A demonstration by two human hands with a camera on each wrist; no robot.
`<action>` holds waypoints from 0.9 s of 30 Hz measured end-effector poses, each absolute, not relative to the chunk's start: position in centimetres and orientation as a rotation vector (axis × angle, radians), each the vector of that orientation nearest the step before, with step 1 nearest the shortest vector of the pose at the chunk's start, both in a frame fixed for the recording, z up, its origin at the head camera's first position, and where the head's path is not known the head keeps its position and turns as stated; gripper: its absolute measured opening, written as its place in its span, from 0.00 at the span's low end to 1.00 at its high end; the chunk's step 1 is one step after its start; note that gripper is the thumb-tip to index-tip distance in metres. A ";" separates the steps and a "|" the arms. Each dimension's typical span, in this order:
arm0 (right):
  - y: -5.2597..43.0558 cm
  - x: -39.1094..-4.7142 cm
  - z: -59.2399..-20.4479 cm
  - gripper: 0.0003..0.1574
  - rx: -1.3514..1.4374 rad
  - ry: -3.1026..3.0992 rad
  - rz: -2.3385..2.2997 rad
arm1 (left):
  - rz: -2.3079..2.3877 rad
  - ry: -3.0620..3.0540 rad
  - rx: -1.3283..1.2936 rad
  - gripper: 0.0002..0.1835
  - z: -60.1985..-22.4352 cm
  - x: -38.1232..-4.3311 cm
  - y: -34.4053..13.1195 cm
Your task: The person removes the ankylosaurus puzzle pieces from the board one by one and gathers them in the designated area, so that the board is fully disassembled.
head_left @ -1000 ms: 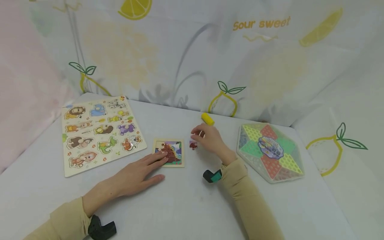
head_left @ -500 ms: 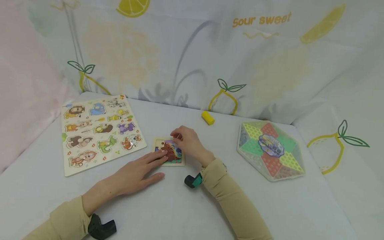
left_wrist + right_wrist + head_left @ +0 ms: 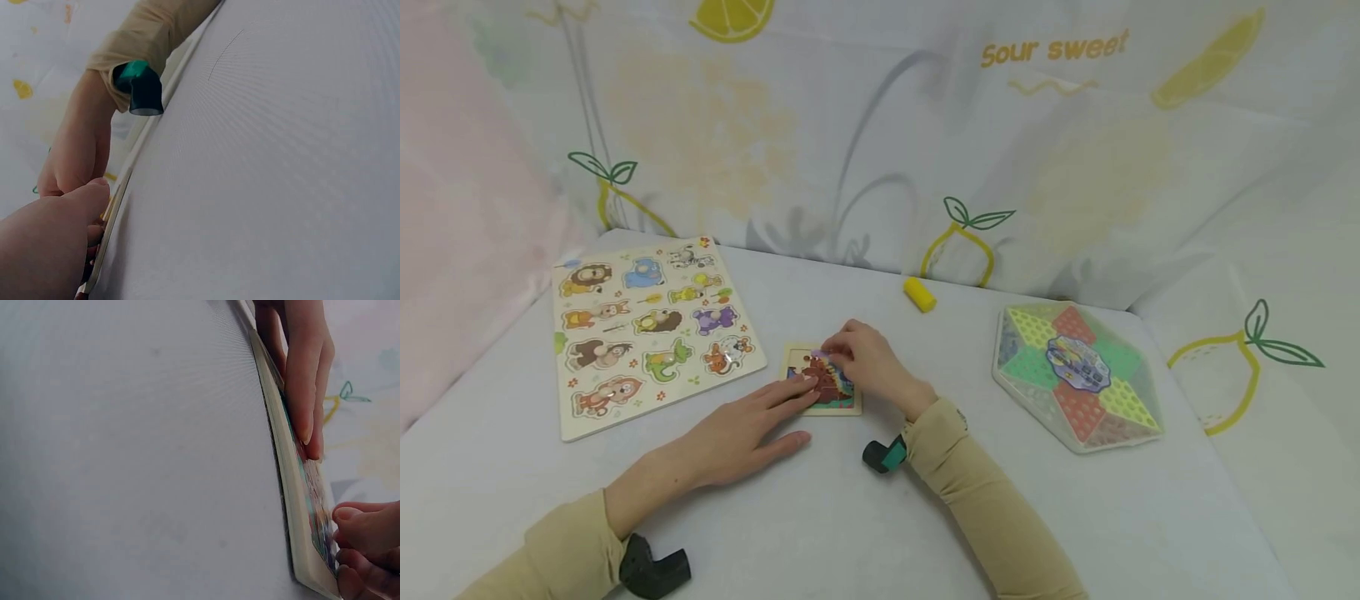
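A small square wooden jigsaw (image 3: 842,412) with a brown dinosaur picture lies flat on the white table in the head view. My left hand (image 3: 737,437) rests on its left part, fingers stretched out over the picture. At the jigsaw's upper right, my right hand (image 3: 876,367) pinches a purple-edged puzzle piece (image 3: 822,356) between thumb and fingertips, mostly hidden by the fingers. In the right wrist view, the right hand's curled fingers (image 3: 369,534) are right at the picture surface, while the left hand's fingertips (image 3: 306,434) touch it farther along.
A large animal peg puzzle board (image 3: 688,387) lies to the left. A yellow cylinder (image 3: 919,295) sits behind the right hand. On the right is a hexagonal, clear-lidded board game box (image 3: 1030,368). Behind the table hangs a printed curtain (image 3: 850,125).
My right hand has taken the puzzle piece from the table beside the jigsaw and carried it left onto the jigsaw's upper right, then lowered slightly. My left hand has stayed put.
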State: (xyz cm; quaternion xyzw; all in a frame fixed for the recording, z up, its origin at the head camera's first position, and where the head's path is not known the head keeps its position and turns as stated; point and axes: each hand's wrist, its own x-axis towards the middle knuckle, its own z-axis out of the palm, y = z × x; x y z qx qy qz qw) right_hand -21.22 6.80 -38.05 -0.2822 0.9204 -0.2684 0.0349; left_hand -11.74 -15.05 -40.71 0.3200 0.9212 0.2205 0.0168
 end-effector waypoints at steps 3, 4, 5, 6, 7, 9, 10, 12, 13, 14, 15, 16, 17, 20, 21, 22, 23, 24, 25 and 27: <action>6.7 -21.2 -38.0 0.12 -0.869 2.824 -0.816 | 0.684 2.861 0.986 0.33 -40.7 -11.7 -15.0; 6.7 -21.2 -38.0 0.12 -0.864 2.822 -0.810 | 0.685 2.859 0.982 0.33 -40.7 -11.7 -15.0; 6.7 -21.2 -38.0 0.12 -0.860 2.822 -0.802 | 0.683 2.858 0.978 0.33 -40.7 -11.7 -15.0; 6.6 -21.2 -38.0 0.12 -0.857 2.821 -0.798 | 0.682 2.856 0.973 0.33 -40.7 -11.7 -15.0; 6.6 -21.2 -38.0 0.12 -0.856 2.821 -0.792 | 0.681 2.855 0.972 0.33 -40.7 -11.7 -15.0; 6.5 -21.1 -38.1 0.12 -0.855 2.827 -0.780 | 0.678 2.858 0.975 0.33 -40.7 -11.7 -15.0; 6.5 -21.1 -38.1 0.12 -0.860 2.832 -0.774 | 0.677 2.859 0.977 0.33 -40.7 -11.7 -15.0; 6.5 -21.1 -38.1 0.12 -0.871 2.837 -0.769 | 0.676 2.863 0.984 0.33 -40.7 -11.7 -15.0; 6.5 -21.1 -38.1 0.12 -0.875 2.839 -0.766 | 0.676 2.865 0.986 0.33 -40.7 -11.7 -15.0; 6.5 -21.0 -38.0 0.12 -0.878 2.840 -0.767 | 0.676 2.865 0.986 0.33 -40.7 -11.7 -15.0; 6.5 -21.0 -38.0 0.12 -0.882 2.839 -0.767 | 0.676 2.866 0.987 0.33 -40.8 -11.7 -15.0; 6.5 -21.0 -38.0 0.12 -0.888 2.841 -0.762 | 0.676 2.865 0.988 0.33 -40.8 -11.7 -15.0; 6.5 -20.9 -38.0 0.12 -0.893 2.840 -0.760 | 0.676 2.864 0.988 0.33 -40.8 -11.7 -15.0; 6.5 -20.9 -38.0 0.13 -0.917 2.840 -0.746 | 0.678 2.860 0.986 0.33 -40.7 -11.8 -14.9; 6.5 -20.9 -38.0 0.14 -0.929 2.839 -0.739 | 0.678 2.859 0.985 0.33 -40.7 -11.8 -14.9; 6.5 -20.9 -37.9 0.14 -0.942 2.840 -0.737 | 0.676 2.858 0.983 0.33 -40.7 -11.8 -14.9; 6.6 -20.9 -37.9 0.14 -0.955 2.838 -0.734 | 0.674 2.858 0.980 0.33 -40.7 -11.8 -14.9; 6.6 -20.9 -37.9 0.14 -0.968 2.836 -0.730 | 0.673 2.857 0.977 0.33 -40.7 -11.8 -14.9; 6.6 -21.0 -37.9 0.14 -0.982 2.833 -0.731 | 0.671 2.857 0.974 0.33 -40.7 -11.7 -14.9; 6.7 -21.0 -37.9 0.14 -1.007 2.825 -0.729 | 0.669 2.855 0.967 0.33 -40.6 -11.7 -14.9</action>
